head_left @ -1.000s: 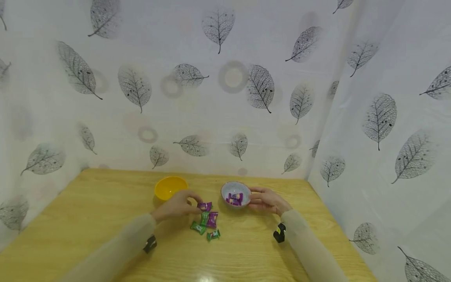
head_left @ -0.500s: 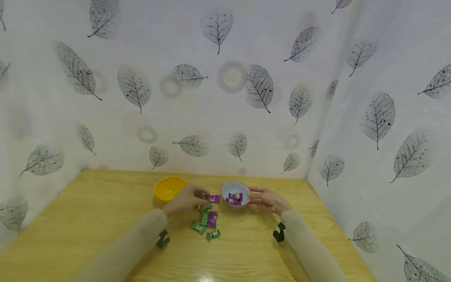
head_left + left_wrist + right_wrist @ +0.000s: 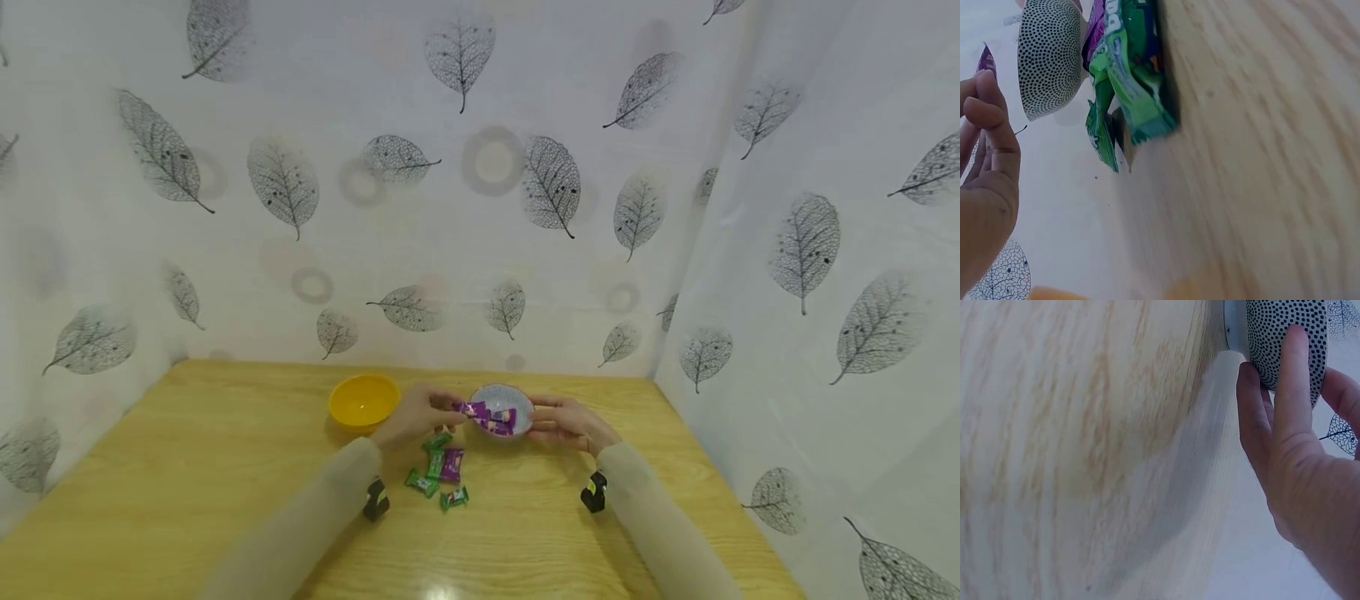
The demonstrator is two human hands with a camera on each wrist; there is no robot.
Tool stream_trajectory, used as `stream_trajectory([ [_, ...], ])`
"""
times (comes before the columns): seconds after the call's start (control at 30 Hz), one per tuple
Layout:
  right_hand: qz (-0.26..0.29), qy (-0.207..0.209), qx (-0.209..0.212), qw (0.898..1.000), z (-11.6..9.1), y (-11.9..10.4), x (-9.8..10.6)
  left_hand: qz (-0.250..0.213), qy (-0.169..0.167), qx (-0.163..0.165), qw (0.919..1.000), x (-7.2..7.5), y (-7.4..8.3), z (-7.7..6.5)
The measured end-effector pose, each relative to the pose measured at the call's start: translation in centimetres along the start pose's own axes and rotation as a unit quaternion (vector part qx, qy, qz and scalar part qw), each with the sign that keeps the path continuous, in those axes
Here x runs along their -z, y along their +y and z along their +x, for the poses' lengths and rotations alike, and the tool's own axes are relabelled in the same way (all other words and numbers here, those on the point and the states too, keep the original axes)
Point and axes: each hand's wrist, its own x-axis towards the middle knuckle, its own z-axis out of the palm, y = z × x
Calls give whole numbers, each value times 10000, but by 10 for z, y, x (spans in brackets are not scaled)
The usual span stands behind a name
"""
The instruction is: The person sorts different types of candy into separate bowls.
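My left hand (image 3: 420, 414) pinches a purple-wrapped candy (image 3: 471, 409) over the left rim of a speckled bowl (image 3: 497, 395). In the left wrist view, the tip of that candy (image 3: 987, 60) shows beyond my fingers. Several purple candies (image 3: 501, 421) lie inside the bowl, whose outside is white with black dots. My right hand (image 3: 573, 423) holds the bowl from its right side. In the right wrist view, fingers (image 3: 1293, 394) lie along the dotted wall; the thumb is partly hidden. Below my left hand lie green candies (image 3: 422, 483) and one purple candy (image 3: 452, 465).
A yellow bowl (image 3: 363, 402) stands to the left of my left hand, near the table's far side. Everything sits on a light wooden table (image 3: 225, 467). Leaf-patterned white sheets (image 3: 465, 225) rise behind the table and at its sides.
My left hand has moved right with the pinched purple candy, from the candy pile to over the speckled bowl's rim. A green candy at the pile's top now shows. My right hand stays put.
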Motion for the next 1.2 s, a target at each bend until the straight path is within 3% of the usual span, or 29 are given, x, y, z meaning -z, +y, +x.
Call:
stream_trajectory([
  [0.3, -28, -55, -4, 10000, -1, 2, -1, -754, 272, 207, 9966, -12, 0, 14],
  [0.73, 28, 154, -13, 9999, 1, 3, 0, -338, 514, -156, 9980, -25, -5, 33],
  [1.0, 116, 134, 2, 9998, 1, 2, 0, -165, 723, -195, 9971, -30, -2, 36],
  [1.2, 135, 99, -30, 9999, 2, 2, 0, -290, 787, -345, 9959, -31, 4, 34],
])
